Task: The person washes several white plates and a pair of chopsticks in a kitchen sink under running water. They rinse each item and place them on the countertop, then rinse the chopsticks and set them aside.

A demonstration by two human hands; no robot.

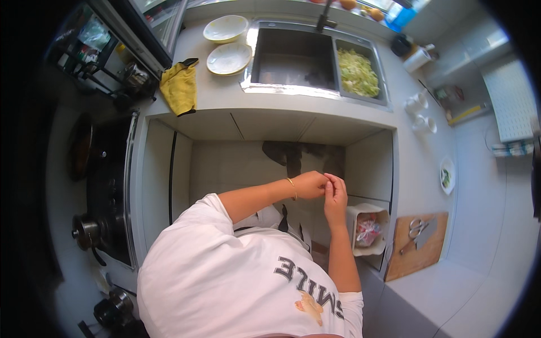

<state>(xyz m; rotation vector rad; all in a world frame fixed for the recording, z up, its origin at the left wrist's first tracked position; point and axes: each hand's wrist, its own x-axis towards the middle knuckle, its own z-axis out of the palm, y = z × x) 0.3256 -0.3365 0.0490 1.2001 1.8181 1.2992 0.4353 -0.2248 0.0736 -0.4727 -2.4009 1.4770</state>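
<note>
My left hand [311, 184], with a gold bangle at its wrist, is curled in front of my body. Its fingertips meet those of my right hand [336, 193], whose fingers are bent towards it. Whether anything small is pinched between them is hidden. Both hands are over the floor, in the gap between the counters. Closest to my right forearm is a white waste bin [354, 249] on the cabinet front, holding a knotted plastic bag [367, 230]. To its right, a cleaver [426, 236] and scissors [416, 228] lie on a wooden cutting board [397, 264].
Ahead is a double sink [291, 63], with chopped cabbage [357, 74] in its right basin. Two white bowls [228, 59] and a yellow cloth [179, 86] are left of it. A hob [114, 169] with pots runs along my left. White cups [424, 124] stand on the right counter.
</note>
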